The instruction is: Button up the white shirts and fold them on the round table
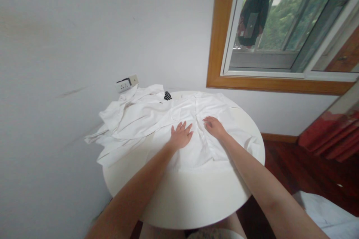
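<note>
A white shirt lies spread on the round white table, its button front running down the middle. My left hand rests flat on the shirt's left half, fingers spread. At the button front, my right hand has its fingers bent and drawn together on the fabric edge; the fingertips are partly hidden. More white clothing lies in loose folds to the left, overhanging the table edge. Whether it is one garment or several, I cannot tell.
A black-and-white striped cloth pokes out behind the clothing. The wall holds a socket at the back left. A wood-framed window is at the right. White fabric lies at lower right, below a red curtain.
</note>
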Motion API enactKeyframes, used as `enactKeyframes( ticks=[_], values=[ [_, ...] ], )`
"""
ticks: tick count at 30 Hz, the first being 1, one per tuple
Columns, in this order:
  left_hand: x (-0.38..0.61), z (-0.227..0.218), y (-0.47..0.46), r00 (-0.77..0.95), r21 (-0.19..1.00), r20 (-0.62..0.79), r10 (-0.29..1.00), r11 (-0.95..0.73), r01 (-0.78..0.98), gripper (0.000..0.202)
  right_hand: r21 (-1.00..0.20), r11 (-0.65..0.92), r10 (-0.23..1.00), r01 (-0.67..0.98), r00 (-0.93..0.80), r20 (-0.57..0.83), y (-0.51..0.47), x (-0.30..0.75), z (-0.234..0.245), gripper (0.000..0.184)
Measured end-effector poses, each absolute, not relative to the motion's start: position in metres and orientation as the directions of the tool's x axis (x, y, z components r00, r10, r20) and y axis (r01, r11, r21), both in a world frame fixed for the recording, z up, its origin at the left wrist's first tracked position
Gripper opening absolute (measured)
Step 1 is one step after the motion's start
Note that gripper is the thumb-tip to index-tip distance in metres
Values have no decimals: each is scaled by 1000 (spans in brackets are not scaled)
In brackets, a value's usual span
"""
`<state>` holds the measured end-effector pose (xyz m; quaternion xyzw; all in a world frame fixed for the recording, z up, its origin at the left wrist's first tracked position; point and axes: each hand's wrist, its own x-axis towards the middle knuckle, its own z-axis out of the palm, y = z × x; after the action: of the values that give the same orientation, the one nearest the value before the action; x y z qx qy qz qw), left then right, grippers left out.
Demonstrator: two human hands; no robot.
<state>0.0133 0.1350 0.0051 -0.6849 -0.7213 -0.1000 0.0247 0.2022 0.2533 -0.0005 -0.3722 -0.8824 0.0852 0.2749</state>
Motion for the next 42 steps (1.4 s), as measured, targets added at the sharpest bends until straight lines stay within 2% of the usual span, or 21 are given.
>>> enactKeyframes(
  ticks=[2, 4, 6, 9, 13, 16, 18, 22, 26, 31, 36, 38, 42],
  values=[
    [13, 8, 137, -68, 114, 151, 986, 51, 992, 51, -377, 722, 687, 580, -538, 488, 247, 206, 7, 31],
    [12, 12, 141, -70, 117, 126, 989, 56, 992, 49, -402, 712, 699, 576, -519, 492, 240, 210, 17, 27],
    [10, 16, 144, -67, 124, 87, 994, 56, 991, 49, -458, 662, 750, 594, -511, 420, 230, 211, 26, 23],
    [11, 20, 145, -66, 125, 56, 996, 59, 990, 48, -578, 547, 823, 605, -516, 239, 214, 210, 30, 19],
    [22, 23, 138, -8, 103, 204, 979, -13, 995, 43, -665, 471, 831, 579, -544, 115, 202, 208, 25, 18],
    [33, 27, 131, 37, 161, 283, 958, -86, 983, 36, -643, 490, 821, 588, -559, 114, 197, 206, 24, 21],
    [38, 30, 130, 54, 241, 295, 954, -129, 962, 31, -581, 523, 816, 623, -564, 128, 192, 205, 25, 23],
    [45, 33, 131, 69, 388, 260, 963, -170, 906, 23, -453, 551, 825, 701, -539, 169, 181, 203, 29, 22],
    [47, 31, 131, 33, 429, 191, 981, -114, 896, 24, -453, 556, 822, 697, -543, 172, 179, 206, 32, 13],
    [49, 27, 129, 77, 385, 186, 979, -145, 911, 21, -624, 480, 830, 616, -549, 97, 190, 217, 36, 12],
    [54, 24, 124, 57, 266, 193, 980, -108, 958, 19, -849, 331, 821, 412, -569, 44, 190, 219, 40, 23],
    [55, 25, 123, 46, 238, 173, 984, -88, 967, 20, -888, 289, 809, 358, -587, 27, 188, 216, 37, 24],
    [55, 28, 122, 45, 227, 142, 989, -77, 971, 24, -897, 269, 794, 351, -607, 1, 188, 211, 25, 22]
  ],
)
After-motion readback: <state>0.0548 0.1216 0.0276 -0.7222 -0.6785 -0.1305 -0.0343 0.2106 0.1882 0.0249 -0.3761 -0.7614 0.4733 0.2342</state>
